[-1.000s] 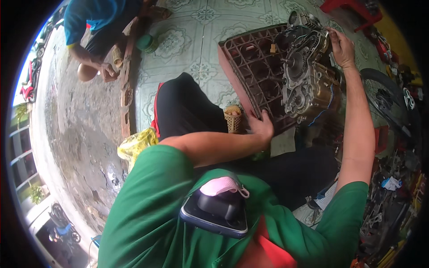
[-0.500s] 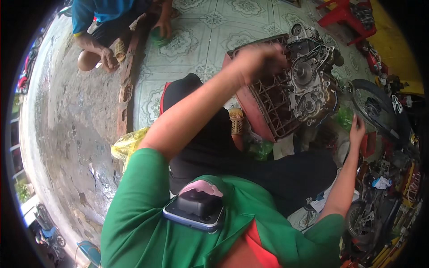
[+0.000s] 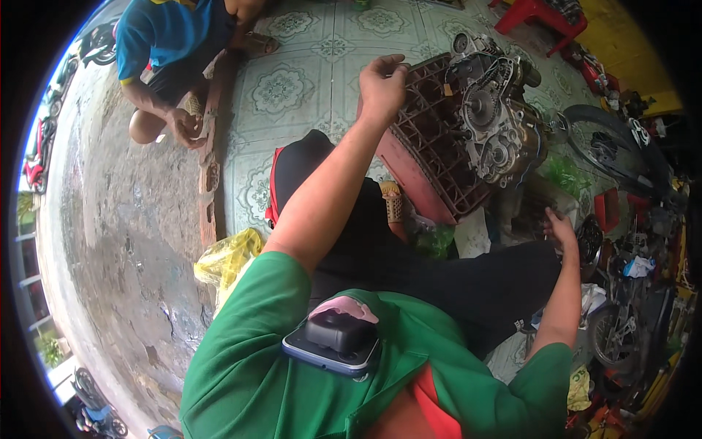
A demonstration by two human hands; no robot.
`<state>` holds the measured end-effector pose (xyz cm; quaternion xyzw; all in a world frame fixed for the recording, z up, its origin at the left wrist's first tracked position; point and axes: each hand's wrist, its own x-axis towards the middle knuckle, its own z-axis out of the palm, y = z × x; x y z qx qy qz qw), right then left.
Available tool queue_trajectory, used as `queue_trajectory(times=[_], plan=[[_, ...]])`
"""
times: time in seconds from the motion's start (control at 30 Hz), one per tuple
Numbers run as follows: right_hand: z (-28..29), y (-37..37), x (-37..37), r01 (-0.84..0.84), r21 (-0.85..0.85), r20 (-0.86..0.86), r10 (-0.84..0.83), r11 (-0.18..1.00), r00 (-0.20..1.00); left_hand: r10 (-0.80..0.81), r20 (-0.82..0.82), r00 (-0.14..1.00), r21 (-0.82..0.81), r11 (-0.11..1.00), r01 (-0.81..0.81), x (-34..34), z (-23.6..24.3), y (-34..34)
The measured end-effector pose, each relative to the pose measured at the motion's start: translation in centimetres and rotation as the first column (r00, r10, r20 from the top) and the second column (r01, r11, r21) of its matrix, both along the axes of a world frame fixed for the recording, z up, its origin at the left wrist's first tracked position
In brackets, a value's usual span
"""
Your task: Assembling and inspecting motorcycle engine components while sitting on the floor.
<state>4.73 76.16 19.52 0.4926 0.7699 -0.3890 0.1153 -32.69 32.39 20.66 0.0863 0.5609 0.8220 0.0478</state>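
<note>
A motorcycle engine (image 3: pixel 490 110) with bare gears and a chain lies on its side on a red plastic crate (image 3: pixel 420 183). My left hand (image 3: pixel 382 91) is raised by the crate's far left edge, its fingers loosely bent and apart, with nothing visible between them. A small orange piece (image 3: pixel 447 89) rests on the crate's grid beside the engine. My right hand (image 3: pixel 561 228) hovers near my knee, below the green plastic bag (image 3: pixel 567 174), fingers spread and holding nothing I can see. Both hands are apart from the engine.
A co-worker in a blue shirt (image 3: pixel 172 33) sits at the far left beside a brick edge (image 3: pixel 208 175). A yellow bag (image 3: pixel 230 256) lies near my left elbow. A red stool (image 3: pixel 545 22), a tyre (image 3: pixel 607 139) and motorcycle parts (image 3: pixel 621 322) crowd the right side.
My left hand has drawn back left from over the crate and engine. My right hand has dropped away from the green bag, its fingers spreading. The co-worker's hand has left the green object on the tiles.
</note>
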Motion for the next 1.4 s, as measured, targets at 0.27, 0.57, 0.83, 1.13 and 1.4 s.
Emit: queue_trajectory(times=[0.27,0.57,0.83,1.13,1.4], plan=[[1.8,-2.8,-3.0,0.016,-0.028,0.088,-0.014,0.999,0.996,0.036,0.156,0.987,-0.085,0.996,-0.022,0.2,0.5,-2.4],[2.2,-2.8,-3.1,0.024,-0.040,0.086,-0.021,0.999,0.996,0.287,-0.010,0.958,-0.171,0.943,-0.284,-1.3,-2.7,-0.9],[1.6,-1.4,-1.2,0.052,-0.073,0.097,-0.045,0.996,0.994,0.100,-0.079,0.992,-0.177,0.978,-0.113,0.3,1.1,0.0],[2.0,-2.2,-2.5,0.053,-0.107,0.100,-0.042,0.993,0.994,0.107,0.103,0.989,-0.137,0.986,-0.092,0.3,1.2,-0.9],[1.7,-1.7,-2.5,0.073,-0.111,0.086,-0.063,0.991,0.994,0.040,0.065,0.997,-0.225,0.974,-0.025,0.3,0.9,-0.7]])
